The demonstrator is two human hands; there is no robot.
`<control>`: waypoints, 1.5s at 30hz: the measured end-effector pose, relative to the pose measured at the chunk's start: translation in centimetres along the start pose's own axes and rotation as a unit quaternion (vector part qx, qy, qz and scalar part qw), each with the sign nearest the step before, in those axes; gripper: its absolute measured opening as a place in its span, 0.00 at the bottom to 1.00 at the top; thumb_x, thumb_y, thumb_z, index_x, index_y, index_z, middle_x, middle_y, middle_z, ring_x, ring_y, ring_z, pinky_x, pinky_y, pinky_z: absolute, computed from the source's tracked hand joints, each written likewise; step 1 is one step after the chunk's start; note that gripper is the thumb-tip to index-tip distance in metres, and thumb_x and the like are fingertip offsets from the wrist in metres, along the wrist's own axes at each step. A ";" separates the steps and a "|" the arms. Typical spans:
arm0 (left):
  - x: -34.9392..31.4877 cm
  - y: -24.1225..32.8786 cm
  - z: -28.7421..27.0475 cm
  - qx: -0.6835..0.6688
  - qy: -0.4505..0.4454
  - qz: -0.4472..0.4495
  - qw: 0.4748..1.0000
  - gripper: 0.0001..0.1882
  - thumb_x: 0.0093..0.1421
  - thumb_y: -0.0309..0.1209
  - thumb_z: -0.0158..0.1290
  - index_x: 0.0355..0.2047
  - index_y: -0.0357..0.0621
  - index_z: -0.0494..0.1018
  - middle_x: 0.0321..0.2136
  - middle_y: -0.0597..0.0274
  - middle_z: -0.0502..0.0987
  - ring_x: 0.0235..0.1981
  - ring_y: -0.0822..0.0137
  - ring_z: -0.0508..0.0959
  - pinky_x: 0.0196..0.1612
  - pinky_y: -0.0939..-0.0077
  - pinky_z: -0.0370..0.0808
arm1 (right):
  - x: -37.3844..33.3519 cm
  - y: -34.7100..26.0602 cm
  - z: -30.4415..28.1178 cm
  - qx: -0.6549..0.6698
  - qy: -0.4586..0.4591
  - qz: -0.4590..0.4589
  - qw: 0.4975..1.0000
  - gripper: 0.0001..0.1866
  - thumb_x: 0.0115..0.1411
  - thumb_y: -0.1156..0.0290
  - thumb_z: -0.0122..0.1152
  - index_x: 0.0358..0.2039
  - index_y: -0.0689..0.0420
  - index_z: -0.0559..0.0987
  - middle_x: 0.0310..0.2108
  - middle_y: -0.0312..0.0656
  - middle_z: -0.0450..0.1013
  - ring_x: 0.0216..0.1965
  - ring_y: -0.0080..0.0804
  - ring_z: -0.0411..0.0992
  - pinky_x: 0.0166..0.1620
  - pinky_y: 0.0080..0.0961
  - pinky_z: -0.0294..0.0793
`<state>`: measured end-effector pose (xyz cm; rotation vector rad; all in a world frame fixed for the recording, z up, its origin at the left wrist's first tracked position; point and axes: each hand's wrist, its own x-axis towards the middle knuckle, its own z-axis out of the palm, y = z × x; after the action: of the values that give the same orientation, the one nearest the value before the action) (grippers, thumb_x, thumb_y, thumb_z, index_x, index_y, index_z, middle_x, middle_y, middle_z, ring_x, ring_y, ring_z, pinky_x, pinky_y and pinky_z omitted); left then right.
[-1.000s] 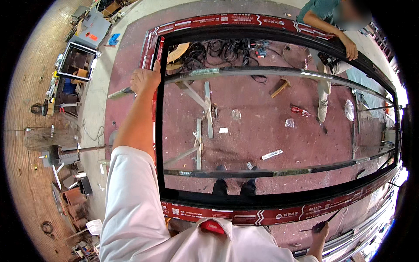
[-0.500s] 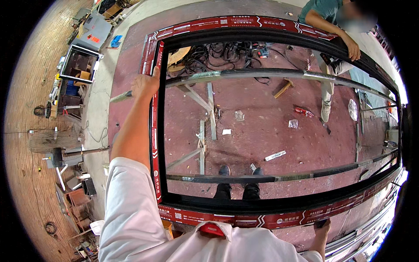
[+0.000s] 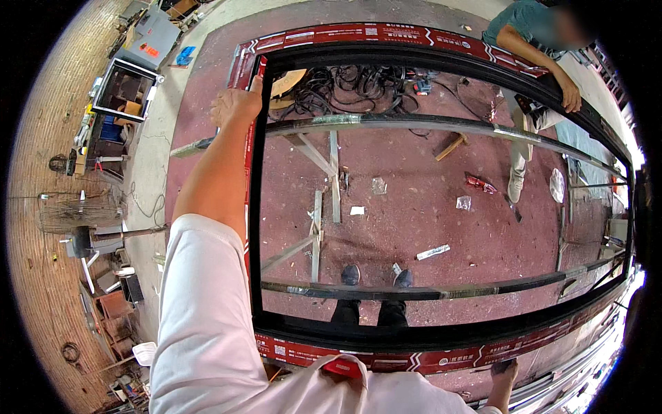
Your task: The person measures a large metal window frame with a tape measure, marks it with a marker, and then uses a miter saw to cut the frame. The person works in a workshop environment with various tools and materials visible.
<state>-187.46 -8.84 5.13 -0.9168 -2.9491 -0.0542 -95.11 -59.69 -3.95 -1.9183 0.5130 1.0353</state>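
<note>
A large black window frame (image 3: 441,334) with red printed film on its outer faces lies across two long support rails, the far rail (image 3: 386,121) and the near rail (image 3: 414,293). Near the far left corner, my left hand (image 3: 238,109) grips the frame's left side, arm stretched out and thumb over the edge. My right hand (image 3: 505,376) is closed at the near edge, right of the middle, its fingers partly hidden by the frame and a dark patch. At the far right a co-worker's hand (image 3: 570,94) rests on the frame.
Through the frame I see the reddish floor (image 3: 414,200) with scraps, a hammer (image 3: 452,147), coiled black hoses (image 3: 345,93) and a power drill (image 3: 422,87). To the left stand a fan (image 3: 79,238) and a cluttered cart (image 3: 124,90). Long metal profiles (image 3: 552,386) lie at lower right.
My left hand has slid a little farther along the left side toward the far corner. In view, the frame's near edge sits slightly lower. My right hand and the co-worker's hand keep their places.
</note>
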 end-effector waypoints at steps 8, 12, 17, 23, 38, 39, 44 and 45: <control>1.8 -1.2 0.6 -0.020 -0.049 0.025 0.998 0.59 0.57 0.76 0.46 0.65 0.26 0.62 0.64 0.37 0.68 0.66 0.43 0.69 0.66 0.53 0.68 | 0.8 1.0 1.3 0.091 -0.093 -0.017 0.991 0.23 0.67 0.54 0.46 0.54 0.51 0.80 0.52 0.42 0.80 0.50 0.44 0.79 0.50 0.50 0.82; 0.8 -0.7 0.8 -0.017 -0.021 0.022 0.999 0.57 0.59 0.76 0.42 0.62 0.28 0.69 0.63 0.35 0.70 0.66 0.42 0.70 0.67 0.51 0.66 | 3.2 -0.1 -1.8 0.049 -0.113 -0.016 0.992 0.21 0.67 0.53 0.46 0.52 0.48 0.80 0.49 0.39 0.81 0.47 0.43 0.80 0.47 0.48 0.83; 0.6 -0.7 -0.2 -0.020 -0.010 0.102 0.995 0.54 0.60 0.75 0.44 0.58 0.29 0.73 0.56 0.31 0.75 0.57 0.39 0.78 0.59 0.46 0.73 | 3.8 1.5 -1.4 0.133 -0.121 -0.026 0.983 0.21 0.70 0.57 0.45 0.56 0.53 0.78 0.54 0.44 0.77 0.53 0.47 0.75 0.52 0.53 0.79; -0.4 -3.0 3.8 -0.045 -0.009 0.187 0.981 0.54 0.60 0.74 0.44 0.59 0.28 0.72 0.56 0.32 0.75 0.56 0.39 0.77 0.59 0.47 0.72 | 4.2 1.4 -4.2 0.109 -0.077 -0.099 0.986 0.13 0.69 0.58 0.54 0.38 0.50 0.82 0.30 0.39 0.80 0.28 0.42 0.78 0.33 0.39 0.80; -3.7 -12.1 4.0 -0.081 0.107 0.217 0.967 0.52 0.63 0.72 0.42 0.64 0.32 0.66 0.54 0.33 0.73 0.55 0.36 0.74 0.58 0.44 0.70 | -4.6 7.2 -5.8 0.161 0.050 -0.155 0.973 0.09 0.70 0.61 0.60 0.34 0.51 0.76 0.22 0.35 0.71 0.19 0.32 0.69 0.22 0.34 0.70; -4.0 -12.5 4.4 -0.109 0.107 0.230 0.961 0.51 0.64 0.72 0.41 0.63 0.31 0.66 0.54 0.32 0.72 0.54 0.35 0.74 0.58 0.43 0.70 | -4.9 7.9 -6.3 0.155 0.064 -0.157 0.973 0.09 0.70 0.61 0.60 0.34 0.51 0.77 0.22 0.35 0.71 0.19 0.31 0.68 0.22 0.33 0.70; -6.4 -13.5 4.2 -0.132 0.071 0.228 0.962 0.50 0.65 0.71 0.40 0.62 0.32 0.68 0.53 0.31 0.73 0.55 0.35 0.74 0.56 0.41 0.70 | -6.6 12.9 -9.2 0.151 0.084 -0.155 0.973 0.08 0.69 0.62 0.60 0.35 0.51 0.77 0.22 0.33 0.70 0.18 0.29 0.67 0.21 0.31 0.68; -6.9 -13.6 3.4 -0.135 0.048 0.223 0.964 0.50 0.65 0.71 0.40 0.61 0.31 0.68 0.53 0.31 0.73 0.55 0.35 0.74 0.56 0.41 0.70 | -6.8 14.1 -9.7 0.159 0.072 -0.160 0.972 0.08 0.69 0.62 0.61 0.35 0.51 0.77 0.22 0.33 0.70 0.18 0.29 0.67 0.21 0.31 0.68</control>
<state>-189.60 -23.80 1.10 -1.5405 -2.6138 -0.4729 -104.05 -75.73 -2.80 -1.7235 0.4062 0.5708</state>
